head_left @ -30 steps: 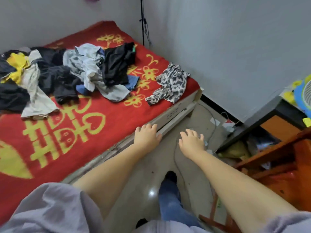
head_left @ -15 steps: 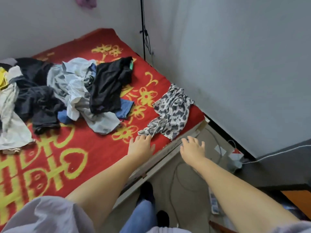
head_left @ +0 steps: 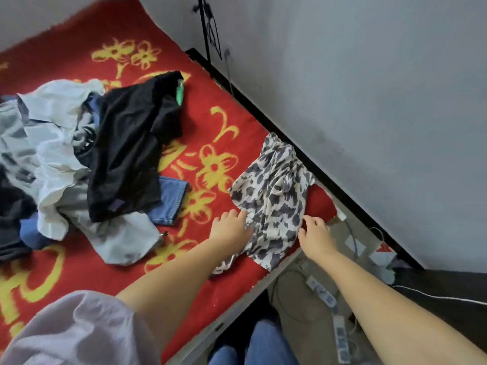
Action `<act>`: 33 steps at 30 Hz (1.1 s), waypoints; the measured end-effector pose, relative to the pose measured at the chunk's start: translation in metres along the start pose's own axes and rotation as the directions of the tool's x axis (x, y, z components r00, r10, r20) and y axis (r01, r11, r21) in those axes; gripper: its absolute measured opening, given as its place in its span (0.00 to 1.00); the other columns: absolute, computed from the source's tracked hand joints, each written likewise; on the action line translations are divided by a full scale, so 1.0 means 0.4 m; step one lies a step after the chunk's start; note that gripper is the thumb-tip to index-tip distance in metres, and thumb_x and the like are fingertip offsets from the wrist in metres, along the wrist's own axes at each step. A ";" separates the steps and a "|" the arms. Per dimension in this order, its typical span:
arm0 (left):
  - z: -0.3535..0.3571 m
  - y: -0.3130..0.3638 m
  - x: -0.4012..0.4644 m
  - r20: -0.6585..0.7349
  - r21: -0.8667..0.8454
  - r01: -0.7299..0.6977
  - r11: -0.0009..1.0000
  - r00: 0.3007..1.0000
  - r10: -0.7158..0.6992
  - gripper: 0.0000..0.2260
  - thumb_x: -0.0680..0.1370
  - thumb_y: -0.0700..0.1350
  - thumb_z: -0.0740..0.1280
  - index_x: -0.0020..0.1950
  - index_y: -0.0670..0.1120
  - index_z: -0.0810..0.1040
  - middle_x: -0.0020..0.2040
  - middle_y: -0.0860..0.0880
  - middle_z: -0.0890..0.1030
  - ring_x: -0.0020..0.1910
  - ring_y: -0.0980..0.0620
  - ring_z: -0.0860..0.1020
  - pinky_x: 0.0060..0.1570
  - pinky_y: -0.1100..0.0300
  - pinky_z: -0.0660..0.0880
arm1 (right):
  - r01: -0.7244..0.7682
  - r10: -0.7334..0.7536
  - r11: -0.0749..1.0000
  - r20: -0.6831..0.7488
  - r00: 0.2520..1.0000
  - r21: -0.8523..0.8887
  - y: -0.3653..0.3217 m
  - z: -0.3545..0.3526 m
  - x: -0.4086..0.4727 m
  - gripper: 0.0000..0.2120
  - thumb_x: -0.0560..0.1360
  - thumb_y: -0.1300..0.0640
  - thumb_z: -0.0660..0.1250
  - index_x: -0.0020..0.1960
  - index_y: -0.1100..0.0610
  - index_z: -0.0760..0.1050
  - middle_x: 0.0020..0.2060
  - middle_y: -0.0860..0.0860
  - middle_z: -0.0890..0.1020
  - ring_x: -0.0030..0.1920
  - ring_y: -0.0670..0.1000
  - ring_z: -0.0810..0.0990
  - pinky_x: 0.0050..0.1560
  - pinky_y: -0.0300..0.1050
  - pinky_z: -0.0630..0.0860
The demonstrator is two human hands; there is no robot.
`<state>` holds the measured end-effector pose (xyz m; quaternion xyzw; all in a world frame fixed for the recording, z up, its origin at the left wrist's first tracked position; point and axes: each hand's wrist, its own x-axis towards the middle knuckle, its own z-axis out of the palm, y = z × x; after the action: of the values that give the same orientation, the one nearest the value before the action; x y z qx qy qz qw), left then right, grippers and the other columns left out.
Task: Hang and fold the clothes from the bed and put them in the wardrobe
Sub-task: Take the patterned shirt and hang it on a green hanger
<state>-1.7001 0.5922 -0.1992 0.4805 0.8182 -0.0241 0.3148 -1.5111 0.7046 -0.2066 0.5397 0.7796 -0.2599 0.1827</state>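
Note:
A crumpled cream garment with dark blotches [head_left: 276, 196] lies at the near right corner of the bed [head_left: 210, 133], which has a red cover with yellow patterns. My left hand [head_left: 232, 225] touches the garment's left edge with its fingertips. My right hand [head_left: 315, 233] reaches its right edge, fingers slightly bent; I cannot tell if either hand grips the cloth. Further left lies a heap of clothes: a black garment [head_left: 131, 154], a white and grey shirt [head_left: 58, 143], blue jeans [head_left: 170, 198].
A grey wall [head_left: 369, 88] runs along the bed's right side, with a black cable [head_left: 208, 30] hanging down it. On the floor beside the bed lie a white power strip [head_left: 324, 293] and loose cords. My blue-trousered legs [head_left: 263, 343] stand at the bed's edge.
I have stepped closer to the bed and both hands moved forward from above the bed's edge onto the blotched garment.

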 end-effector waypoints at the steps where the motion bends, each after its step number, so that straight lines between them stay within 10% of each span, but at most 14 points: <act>1: 0.019 0.011 0.048 0.023 -0.023 0.001 1.000 1.000 0.000 0.22 0.80 0.57 0.55 0.70 0.48 0.65 0.66 0.45 0.70 0.65 0.43 0.68 0.62 0.48 0.65 | -0.016 0.016 0.999 0.013 1.000 0.043 0.005 0.007 0.050 0.22 0.82 0.53 0.53 0.75 0.54 0.59 0.72 0.56 0.63 0.68 0.59 0.66 0.64 0.55 0.69; 6: 0.143 0.051 0.283 0.004 -0.204 0.035 0.978 0.999 -0.035 0.27 0.78 0.58 0.60 0.74 0.50 0.58 0.71 0.44 0.64 0.69 0.44 0.65 0.63 0.48 0.69 | -0.079 0.091 0.959 -0.032 0.995 0.273 0.009 0.055 0.320 0.25 0.81 0.51 0.56 0.76 0.54 0.55 0.72 0.59 0.61 0.69 0.60 0.65 0.64 0.53 0.67; 10: 0.208 0.094 0.459 -0.059 -0.315 0.142 0.938 0.984 -0.169 0.41 0.75 0.65 0.62 0.78 0.52 0.43 0.79 0.44 0.46 0.78 0.45 0.47 0.74 0.46 0.52 | -0.167 0.261 0.842 -0.115 0.959 0.513 -0.023 0.081 0.499 0.30 0.80 0.47 0.59 0.77 0.53 0.52 0.71 0.60 0.63 0.69 0.61 0.66 0.65 0.54 0.67; 13: 0.239 0.129 0.537 -0.042 -0.446 0.221 0.867 0.963 -0.267 0.45 0.73 0.63 0.64 0.78 0.51 0.40 0.77 0.45 0.55 0.75 0.45 0.56 0.70 0.46 0.60 | -0.162 0.326 0.736 -0.134 0.936 0.658 -0.052 0.103 0.561 0.32 0.79 0.46 0.60 0.77 0.54 0.52 0.72 0.60 0.62 0.71 0.60 0.64 0.68 0.52 0.65; 17: 0.244 0.149 0.536 0.104 -0.761 0.226 0.608 0.968 -0.230 0.31 0.76 0.40 0.61 0.77 0.49 0.53 0.48 0.55 0.79 0.37 0.59 0.76 0.32 0.67 0.73 | -0.172 0.213 0.495 0.073 0.974 0.852 -0.100 0.128 0.562 0.35 0.79 0.45 0.61 0.78 0.55 0.49 0.74 0.54 0.63 0.71 0.54 0.66 0.64 0.44 0.65; 22: 0.161 0.139 0.432 0.024 -0.757 0.176 0.629 0.970 -0.243 0.15 0.79 0.41 0.56 0.63 0.48 0.73 0.38 0.59 0.72 0.36 0.53 0.75 0.37 0.57 0.72 | -0.317 0.197 0.408 0.256 0.946 0.856 -0.140 0.067 0.539 0.40 0.76 0.40 0.63 0.78 0.56 0.49 0.74 0.54 0.63 0.71 0.55 0.66 0.65 0.47 0.66; 27: 0.042 0.102 0.260 -0.080 -0.784 0.052 0.619 0.980 -0.184 0.08 0.77 0.41 0.57 0.46 0.44 0.76 0.36 0.48 0.77 0.33 0.50 0.72 0.37 0.53 0.70 | -0.187 0.054 0.442 0.182 0.982 0.877 -0.243 -0.059 0.451 0.22 0.77 0.59 0.62 0.70 0.57 0.67 0.62 0.53 0.77 0.60 0.53 0.77 0.62 0.50 0.74; 33: -0.141 -0.060 0.071 0.017 -0.992 -0.057 -0.109 0.816 -0.577 0.18 0.82 0.54 0.55 0.56 0.44 0.79 0.54 0.47 0.83 0.53 0.48 0.79 0.51 0.56 0.73 | 0.241 -0.459 0.653 0.122 0.880 0.718 -0.398 -0.230 0.191 0.07 0.76 0.60 0.60 0.53 0.56 0.74 0.44 0.49 0.76 0.45 0.47 0.74 0.48 0.39 0.71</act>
<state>-1.7567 0.6205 -0.1757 -0.0864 0.7016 0.6114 0.3556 -1.6876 0.7721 -0.1432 0.3607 0.6819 -0.6356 0.0299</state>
